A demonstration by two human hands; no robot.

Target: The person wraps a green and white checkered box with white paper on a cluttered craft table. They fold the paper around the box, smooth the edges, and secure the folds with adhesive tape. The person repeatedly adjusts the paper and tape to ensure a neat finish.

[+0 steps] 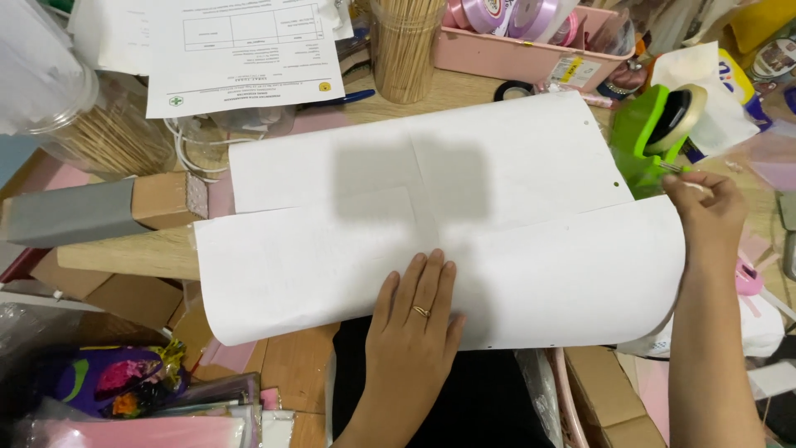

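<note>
A long box (124, 232) wrapped in white paper (431, 249) lies across the cluttered table (298, 357), its long axis running left to right, the uncovered wooden end pointing left. The left hand (414, 319) presses flat on the paper's near fold, fingers together. The right hand (705, 203) pinches tape at the green tape dispenser (651, 133). The paper hides the box's right end.
</note>
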